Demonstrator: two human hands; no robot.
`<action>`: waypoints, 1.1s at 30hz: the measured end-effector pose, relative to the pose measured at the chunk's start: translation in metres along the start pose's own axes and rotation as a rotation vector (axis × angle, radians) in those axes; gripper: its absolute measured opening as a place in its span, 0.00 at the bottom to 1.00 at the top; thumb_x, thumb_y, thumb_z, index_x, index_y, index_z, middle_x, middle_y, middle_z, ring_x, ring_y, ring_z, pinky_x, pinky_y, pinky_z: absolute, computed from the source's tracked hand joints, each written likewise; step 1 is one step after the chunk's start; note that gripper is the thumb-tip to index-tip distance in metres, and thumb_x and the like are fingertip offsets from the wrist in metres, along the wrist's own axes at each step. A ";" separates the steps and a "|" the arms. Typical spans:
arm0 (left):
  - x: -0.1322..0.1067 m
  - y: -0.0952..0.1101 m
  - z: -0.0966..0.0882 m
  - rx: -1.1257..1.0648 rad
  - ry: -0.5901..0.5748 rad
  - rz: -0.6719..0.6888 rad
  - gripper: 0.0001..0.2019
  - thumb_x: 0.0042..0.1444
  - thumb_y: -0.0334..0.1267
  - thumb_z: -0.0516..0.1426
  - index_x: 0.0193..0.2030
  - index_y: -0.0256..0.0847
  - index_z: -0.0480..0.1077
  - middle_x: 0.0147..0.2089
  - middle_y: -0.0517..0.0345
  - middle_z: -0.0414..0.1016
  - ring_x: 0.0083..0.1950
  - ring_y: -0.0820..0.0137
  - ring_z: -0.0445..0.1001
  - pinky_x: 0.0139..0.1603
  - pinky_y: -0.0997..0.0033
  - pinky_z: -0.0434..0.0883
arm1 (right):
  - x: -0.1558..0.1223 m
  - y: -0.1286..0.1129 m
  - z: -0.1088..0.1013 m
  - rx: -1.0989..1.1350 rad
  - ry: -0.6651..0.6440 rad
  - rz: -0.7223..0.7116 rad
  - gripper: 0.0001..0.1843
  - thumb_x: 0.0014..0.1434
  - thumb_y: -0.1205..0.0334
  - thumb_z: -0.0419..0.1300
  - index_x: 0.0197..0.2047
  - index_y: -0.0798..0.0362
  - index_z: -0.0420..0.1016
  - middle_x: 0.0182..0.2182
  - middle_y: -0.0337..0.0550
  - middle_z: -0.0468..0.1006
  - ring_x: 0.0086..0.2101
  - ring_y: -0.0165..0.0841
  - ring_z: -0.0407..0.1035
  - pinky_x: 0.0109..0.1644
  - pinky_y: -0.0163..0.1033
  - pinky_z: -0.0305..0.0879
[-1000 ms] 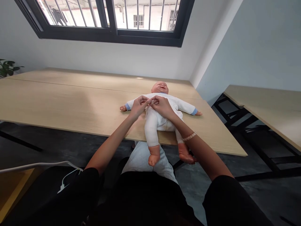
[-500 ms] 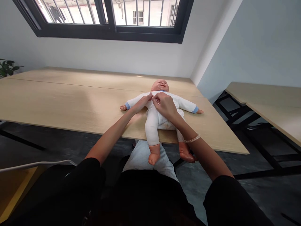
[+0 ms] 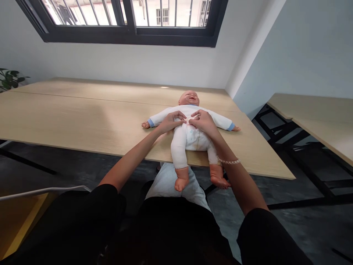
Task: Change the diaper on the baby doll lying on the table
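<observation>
A baby doll (image 3: 190,98) lies on its back on the wooden table, head towards the window and feet hanging over the front edge. It wears a white top (image 3: 190,109) with blue cuffs, and a white diaper (image 3: 196,140) with faint prints. My left hand (image 3: 174,122) has its thumb and fingers closed at the diaper's waist, on the left side of the belly. Opposite it, my right hand (image 3: 204,121) pinches at the same waist edge. A small gap separates the two hands. The fingertips partly hide the edge they hold.
The table (image 3: 68,114) runs far to the left, below a barred window (image 3: 129,38). To the right stands a second table (image 3: 325,117) on black legs. A plant (image 3: 12,79) shows at the far left, and a yellow object (image 3: 19,224) at the lower left.
My hands, close together near the left side of the doll's chest, have moved apart and lower. My right hand shifted right, uncovering more of the diaper's front.
</observation>
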State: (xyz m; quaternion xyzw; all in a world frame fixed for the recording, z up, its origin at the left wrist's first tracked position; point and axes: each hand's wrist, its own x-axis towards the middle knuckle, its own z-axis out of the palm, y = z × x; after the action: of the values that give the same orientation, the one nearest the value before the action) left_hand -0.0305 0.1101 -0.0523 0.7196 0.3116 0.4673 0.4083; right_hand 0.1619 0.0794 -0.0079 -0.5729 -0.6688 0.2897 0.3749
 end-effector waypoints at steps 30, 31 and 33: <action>-0.044 0.076 0.068 0.948 -0.171 0.002 0.33 0.70 0.57 0.50 0.70 0.31 0.62 0.72 0.39 0.66 0.76 0.53 0.60 0.74 0.56 0.60 | -0.051 0.047 -0.025 -0.069 0.139 -0.355 0.22 0.67 0.50 0.52 0.50 0.54 0.81 0.53 0.52 0.81 0.57 0.47 0.74 0.66 0.55 0.66; -0.042 0.075 0.069 0.934 -0.178 0.008 0.34 0.69 0.56 0.51 0.71 0.31 0.61 0.72 0.39 0.65 0.76 0.54 0.61 0.73 0.56 0.60 | -0.055 0.049 -0.023 -0.109 0.108 -0.382 0.24 0.69 0.50 0.50 0.52 0.55 0.81 0.56 0.52 0.80 0.60 0.47 0.71 0.68 0.54 0.64; -0.041 0.072 0.068 0.896 -0.178 0.002 0.36 0.68 0.57 0.53 0.74 0.33 0.56 0.74 0.39 0.63 0.75 0.53 0.62 0.72 0.56 0.62 | -0.058 0.051 -0.019 -0.196 0.059 -0.410 0.27 0.71 0.51 0.47 0.57 0.57 0.79 0.60 0.54 0.76 0.65 0.47 0.66 0.70 0.54 0.61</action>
State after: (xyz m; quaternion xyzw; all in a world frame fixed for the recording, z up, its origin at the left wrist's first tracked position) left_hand 0.0221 0.0219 -0.0214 0.8629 0.4460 0.2233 0.0814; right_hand 0.2092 0.0305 -0.0493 -0.4668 -0.7849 0.1242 0.3880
